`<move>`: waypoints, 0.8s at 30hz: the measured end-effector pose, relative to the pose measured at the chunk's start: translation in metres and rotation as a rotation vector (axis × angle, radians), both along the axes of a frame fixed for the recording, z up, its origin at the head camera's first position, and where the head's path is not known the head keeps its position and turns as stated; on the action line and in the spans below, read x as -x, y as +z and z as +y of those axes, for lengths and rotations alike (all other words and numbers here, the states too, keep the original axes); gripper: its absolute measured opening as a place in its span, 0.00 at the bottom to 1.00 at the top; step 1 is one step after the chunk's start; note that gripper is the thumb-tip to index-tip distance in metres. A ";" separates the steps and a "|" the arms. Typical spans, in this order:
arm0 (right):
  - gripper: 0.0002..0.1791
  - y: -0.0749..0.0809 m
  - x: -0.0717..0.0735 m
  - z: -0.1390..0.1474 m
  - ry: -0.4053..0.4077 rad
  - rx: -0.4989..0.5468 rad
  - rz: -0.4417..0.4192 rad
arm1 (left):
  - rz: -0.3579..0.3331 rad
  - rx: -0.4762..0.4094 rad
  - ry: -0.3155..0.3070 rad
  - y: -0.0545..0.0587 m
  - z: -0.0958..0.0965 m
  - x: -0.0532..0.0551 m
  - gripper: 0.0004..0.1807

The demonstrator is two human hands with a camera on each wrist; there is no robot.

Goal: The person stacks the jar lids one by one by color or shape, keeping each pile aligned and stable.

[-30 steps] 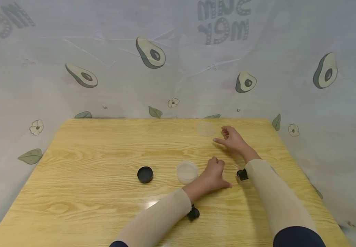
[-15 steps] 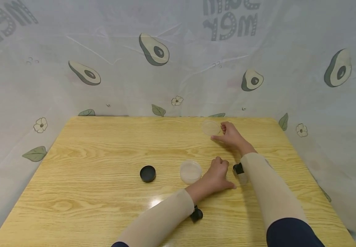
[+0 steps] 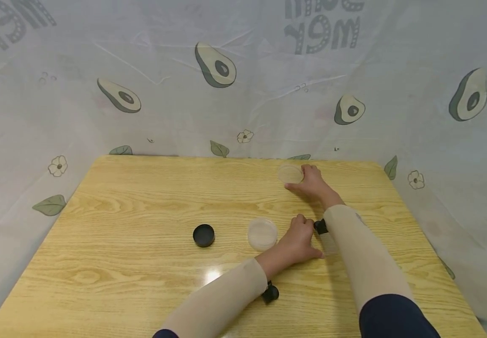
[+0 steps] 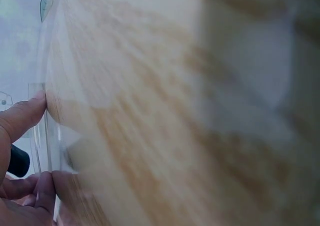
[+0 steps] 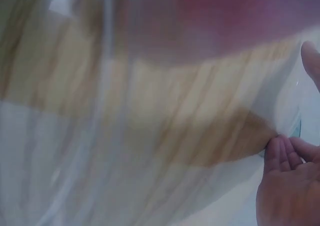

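My left hand (image 3: 299, 238) is low over the wooden table (image 3: 112, 263), thumb and fingers spread round a faint clear dish (image 3: 328, 243). In the left wrist view its fingertips touch the shiny tabletop, with the dish's clear wall (image 4: 39, 128) between thumb and fingers. Farther back, my right hand (image 3: 312, 183) has its thumb at the front rim and its fingers at the right rim of a clear round dish (image 3: 290, 173). The right wrist view shows the curled fingers (image 5: 282, 153) down at the tabletop and the thumb apart from them.
Another clear round dish (image 3: 262, 234) lies just left of my left wrist. Left of that sits a small black round cap (image 3: 204, 235), hollow side up. My right forearm (image 3: 363, 256) passes close by the left hand. A patterned sheet (image 3: 163, 94) hangs behind the table.
My right hand has moved left to the back dish and its fingers have come up to the rim. The left hand has stayed where it was; the head view has shifted slightly.
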State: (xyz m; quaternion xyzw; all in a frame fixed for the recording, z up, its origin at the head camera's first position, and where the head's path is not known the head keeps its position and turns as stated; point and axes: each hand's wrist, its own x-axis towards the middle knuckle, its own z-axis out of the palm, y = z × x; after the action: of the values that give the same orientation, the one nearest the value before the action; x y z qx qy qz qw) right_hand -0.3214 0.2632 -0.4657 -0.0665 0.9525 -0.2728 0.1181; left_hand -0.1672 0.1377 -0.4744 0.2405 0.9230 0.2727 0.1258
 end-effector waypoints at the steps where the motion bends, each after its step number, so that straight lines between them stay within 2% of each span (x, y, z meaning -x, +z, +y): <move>1: 0.53 0.000 0.000 -0.001 0.000 -0.014 0.001 | 0.001 -0.001 0.001 -0.001 0.000 0.000 0.36; 8: 0.51 0.000 -0.001 -0.005 -0.001 -0.039 0.011 | 0.010 -0.003 0.009 -0.005 0.001 -0.001 0.38; 17: 0.47 0.002 -0.002 -0.005 0.017 -0.052 0.043 | 0.005 0.010 0.008 -0.004 0.000 0.000 0.38; 24: 0.49 0.002 -0.006 0.000 -0.004 0.009 0.043 | -0.013 -0.010 0.020 -0.004 -0.001 0.002 0.35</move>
State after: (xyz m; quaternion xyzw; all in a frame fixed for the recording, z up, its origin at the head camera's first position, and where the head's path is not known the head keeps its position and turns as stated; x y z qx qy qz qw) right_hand -0.3153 0.2631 -0.4633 -0.0709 0.9537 -0.2758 0.0967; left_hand -0.1690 0.1365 -0.4782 0.2300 0.9231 0.2803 0.1280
